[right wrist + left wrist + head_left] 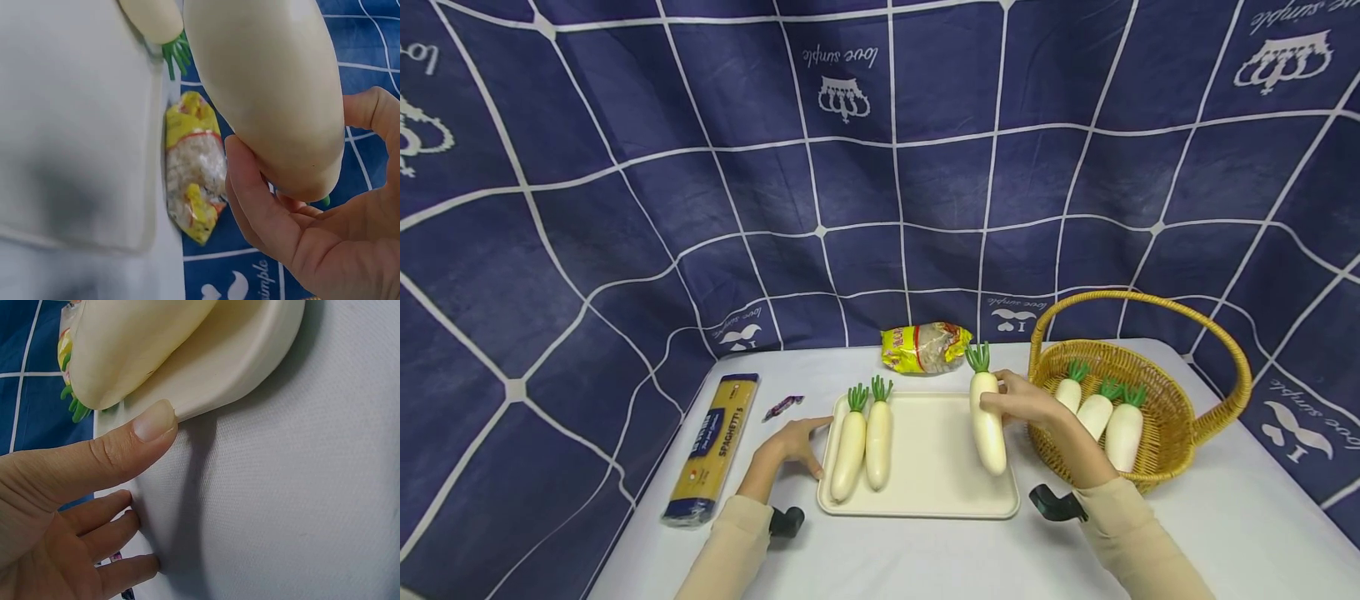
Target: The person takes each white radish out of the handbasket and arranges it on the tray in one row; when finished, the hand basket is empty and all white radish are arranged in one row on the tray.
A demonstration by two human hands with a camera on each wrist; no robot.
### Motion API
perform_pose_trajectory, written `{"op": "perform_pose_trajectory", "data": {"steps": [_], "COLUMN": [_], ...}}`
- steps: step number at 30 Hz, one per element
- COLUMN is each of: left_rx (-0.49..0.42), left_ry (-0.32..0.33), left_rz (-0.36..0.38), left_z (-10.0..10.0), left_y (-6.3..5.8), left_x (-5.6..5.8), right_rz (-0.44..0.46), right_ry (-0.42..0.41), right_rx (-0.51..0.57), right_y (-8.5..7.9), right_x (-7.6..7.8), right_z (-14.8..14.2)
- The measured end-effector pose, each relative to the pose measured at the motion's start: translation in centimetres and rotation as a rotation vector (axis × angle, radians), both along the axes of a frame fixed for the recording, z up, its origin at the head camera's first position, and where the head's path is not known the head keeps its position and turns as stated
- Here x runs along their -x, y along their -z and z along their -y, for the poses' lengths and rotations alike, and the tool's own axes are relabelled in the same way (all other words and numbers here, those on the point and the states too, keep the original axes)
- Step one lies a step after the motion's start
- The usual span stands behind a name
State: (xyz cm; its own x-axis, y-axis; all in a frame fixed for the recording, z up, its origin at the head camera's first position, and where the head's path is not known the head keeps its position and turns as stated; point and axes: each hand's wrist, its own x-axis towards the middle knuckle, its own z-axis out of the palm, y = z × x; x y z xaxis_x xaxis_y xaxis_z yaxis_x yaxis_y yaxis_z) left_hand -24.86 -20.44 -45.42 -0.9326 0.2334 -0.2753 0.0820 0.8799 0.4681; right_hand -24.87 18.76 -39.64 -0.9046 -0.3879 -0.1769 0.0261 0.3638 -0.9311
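White radish [987,437], smooth, tapered, in right fingers [257,200]; woven basket [1174,417]

The head camera looks forward and down; close wrist views share the tray [936,458].

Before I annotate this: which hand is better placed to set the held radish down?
Probably the right hand: it grips the radish; the left hand, by the tray, holds none.
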Motion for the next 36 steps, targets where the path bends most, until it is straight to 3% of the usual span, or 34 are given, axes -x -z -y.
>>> {"op": "perform_pose_trajectory", "data": {"steps": [17, 36], "left_rx": [0.004, -0.021], "left_ry": [0.014, 0.01], "left_rz": [-0.017, -0.019], "left_z": [0.0, 0.1], "left_y": [-0.1, -0.1], "left_x": [0.0, -0.1], "right_rz": [0.047, 0.072], "right_ry": [0.002, 0.061], "right_rx": [0.072, 0.059], "right_y": [2.0, 5.6], "right_x": [1.2, 2.2], "right_z": [3.4, 6.1]}}
